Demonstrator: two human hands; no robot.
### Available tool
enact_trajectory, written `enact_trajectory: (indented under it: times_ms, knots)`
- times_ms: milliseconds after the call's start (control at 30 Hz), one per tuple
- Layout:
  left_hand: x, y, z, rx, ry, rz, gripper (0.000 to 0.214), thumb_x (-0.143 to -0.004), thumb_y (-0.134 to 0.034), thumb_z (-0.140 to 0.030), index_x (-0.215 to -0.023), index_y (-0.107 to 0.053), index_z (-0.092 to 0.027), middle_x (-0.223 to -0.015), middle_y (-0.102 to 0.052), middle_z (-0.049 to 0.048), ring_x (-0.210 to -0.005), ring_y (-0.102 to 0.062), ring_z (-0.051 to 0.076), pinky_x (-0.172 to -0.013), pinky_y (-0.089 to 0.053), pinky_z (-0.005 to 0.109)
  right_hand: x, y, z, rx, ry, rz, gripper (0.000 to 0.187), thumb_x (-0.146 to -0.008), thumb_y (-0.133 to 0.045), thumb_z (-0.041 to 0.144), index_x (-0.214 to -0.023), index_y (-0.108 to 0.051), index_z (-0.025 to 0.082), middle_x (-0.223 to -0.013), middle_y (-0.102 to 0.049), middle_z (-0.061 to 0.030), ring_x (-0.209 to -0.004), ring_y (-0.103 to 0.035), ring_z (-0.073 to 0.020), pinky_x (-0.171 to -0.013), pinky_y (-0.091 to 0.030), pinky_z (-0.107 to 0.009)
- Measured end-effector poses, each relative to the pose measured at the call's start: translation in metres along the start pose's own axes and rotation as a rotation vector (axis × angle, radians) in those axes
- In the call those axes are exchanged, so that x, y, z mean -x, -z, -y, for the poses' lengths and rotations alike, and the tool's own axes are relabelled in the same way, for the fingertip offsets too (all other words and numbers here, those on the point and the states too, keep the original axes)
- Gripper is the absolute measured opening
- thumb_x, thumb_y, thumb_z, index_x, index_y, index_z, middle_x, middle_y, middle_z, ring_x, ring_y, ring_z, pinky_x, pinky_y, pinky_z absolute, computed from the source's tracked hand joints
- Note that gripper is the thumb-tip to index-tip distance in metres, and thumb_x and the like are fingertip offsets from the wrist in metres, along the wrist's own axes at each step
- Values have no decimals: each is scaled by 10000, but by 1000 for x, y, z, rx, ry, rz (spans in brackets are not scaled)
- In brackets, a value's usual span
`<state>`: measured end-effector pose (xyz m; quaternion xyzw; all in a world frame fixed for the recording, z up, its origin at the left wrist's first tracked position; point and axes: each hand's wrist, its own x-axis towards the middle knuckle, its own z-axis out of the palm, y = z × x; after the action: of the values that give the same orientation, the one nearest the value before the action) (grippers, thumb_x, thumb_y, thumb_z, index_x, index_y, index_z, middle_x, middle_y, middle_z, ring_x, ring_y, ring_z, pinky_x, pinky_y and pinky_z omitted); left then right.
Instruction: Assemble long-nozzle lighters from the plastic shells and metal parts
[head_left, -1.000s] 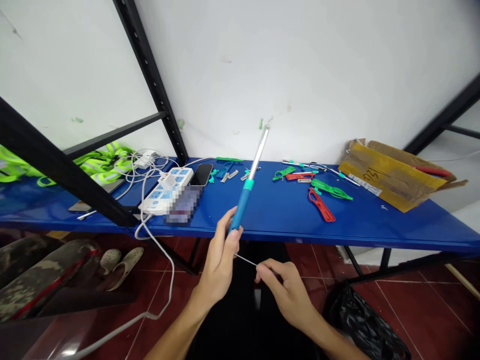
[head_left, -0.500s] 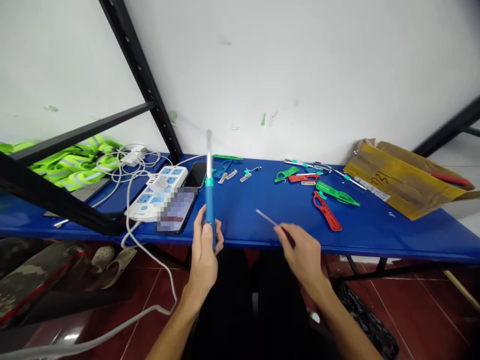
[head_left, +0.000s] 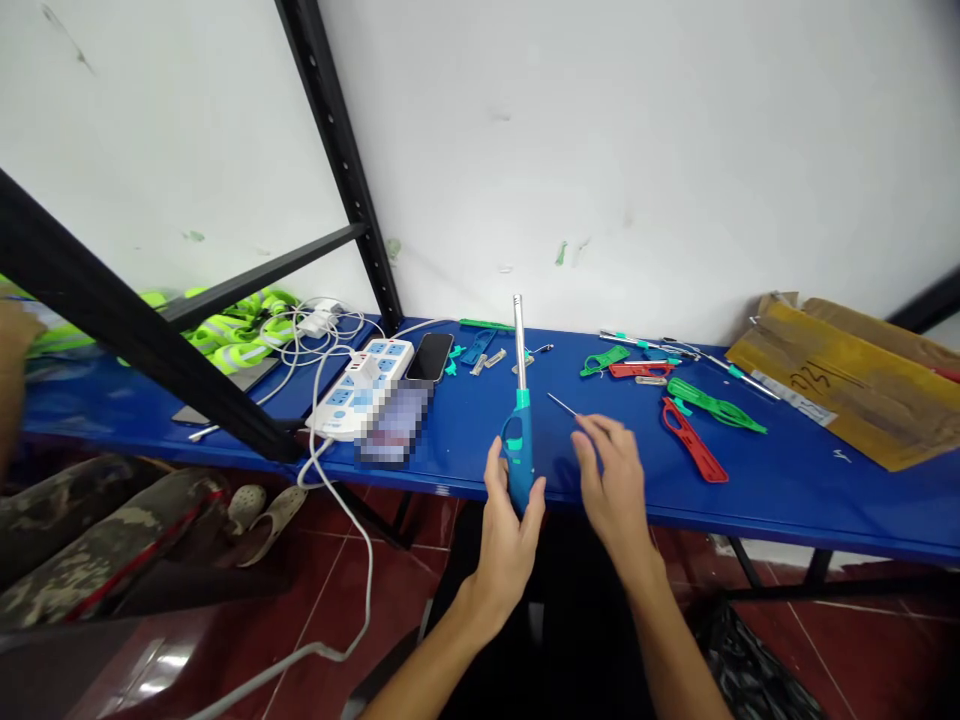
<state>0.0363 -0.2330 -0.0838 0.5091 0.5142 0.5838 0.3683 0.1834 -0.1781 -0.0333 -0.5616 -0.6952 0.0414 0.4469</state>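
My left hand [head_left: 510, 540] is closed around the lower part of a blue long-necked lighter [head_left: 519, 455]. The lighter stands upright, its silver tube pointing up and its trigger opening facing me. To its right, my right hand [head_left: 616, 480] pinches a thin metal rod [head_left: 562, 404] that points up and left over the table; the rod's other end is hidden by the fingers. Nearest to this hand lie a red lighter shell half [head_left: 696, 442] and a green shell piece [head_left: 716, 405]. Behind them are another green shell piece [head_left: 604, 361] and a red one [head_left: 641, 370].
Left on the blue table [head_left: 465, 465] are a power strip [head_left: 337, 410], a dark phone [head_left: 431, 357] and a pixelated one [head_left: 396, 425]. A torn cardboard box [head_left: 862, 385] sits right. A black rack post [head_left: 345, 160] rises at left; another person's arm [head_left: 11, 350] shows beyond.
The view has shifted left. My left hand has turned the lighter so its trigger side shows, and brought it nearer my right hand, which still holds the rod with fingers somewhat more extended.
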Motion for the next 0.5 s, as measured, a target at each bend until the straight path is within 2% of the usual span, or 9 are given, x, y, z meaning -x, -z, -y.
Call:
enact_trajectory:
  times_ms: [67,100,167,233,300,367,400,467,500]
  knots:
    - [2,-1,7,-59,-53,79,829,-1113,-586,-456,-1764,-130,-221,-1742,-440,233,-1619,-464,344,-1300,-448,541,21,-2,22,-354,-25,134,398,-1114,-552,501,-1264,-811,238,-1265,-776,-133,-1161,-707,-302,-1043,-559,-452]
    - [5,-2,8,-103,-98,147,829,-1115,-574,-425,-1768,-114,-202,-1737,-440,254,-1600,-490,356,-1277,-477,551,32,-3,30,-485,-87,204,383,-1098,-582,511,-1239,-817,244,-1209,-793,-116,-1097,-729,-284,-1008,-582,-426]
    - [13,-1,6,-201,-238,305,850,-1115,-549,-343,-1782,-45,-185,-1748,-404,282,-1605,-477,374,-1256,-501,578,51,0,37,-642,-272,217,388,-1077,-609,542,-1155,-828,232,-1062,-811,-93,-982,-746,-269,-932,-607,-396]
    - [30,2,2,-271,-412,456,944,-1097,-568,-290,-1788,69,-209,-1784,-335,275,-1655,-383,387,-1277,-467,629,64,12,29,-690,-433,94,401,-1037,-664,586,-1064,-823,219,-962,-799,-80,-952,-742,-269,-916,-602,-387]
    - [56,6,5,-280,-502,570,1071,-1074,-626,-301,-1772,185,-269,-1814,-292,237,-1680,-333,389,-1301,-416,680,71,32,11,-697,-512,-77,396,-1005,-715,605,-1021,-804,219,-911,-772,-62,-928,-723,-245,-927,-583,-371]
    - [90,10,24,-285,-432,652,1085,-1079,-612,-297,-1758,235,-308,-1813,-313,208,-1657,-392,368,-1290,-450,650,72,55,-10,-764,-560,-239,362,-980,-765,586,-1003,-773,224,-815,-705,-21,-796,-671,-188,-850,-570,-332]
    - [108,12,40,-288,-393,717,1063,-1091,-571,-276,-1748,263,-317,-1794,-360,203,-1602,-488,354,-1265,-489,624,71,65,-19,-825,-585,-309,371,-967,-774,592,-963,-756,221,-746,-653,0,-701,-621,-161,-766,-557,-312]
    - [140,14,76,-308,-338,963,1054,-1090,-554,-309,-1745,272,-328,-1757,-434,201,-1378,-708,332,-1171,-587,548,69,81,-34,-943,-631,-371,468,-954,-742,661,-835,-713,209,-618,-533,33,-542,-500,-125,-598,-492,-287]
    - [152,15,94,-346,-298,1105,1000,-1099,-543,-346,-1769,200,-345,-1763,-431,181,-1342,-731,332,-1167,-590,519,69,85,-40,-981,-651,-362,528,-951,-715,701,-770,-688,205,-572,-481,43,-492,-451,-114,-545,-458,-282]
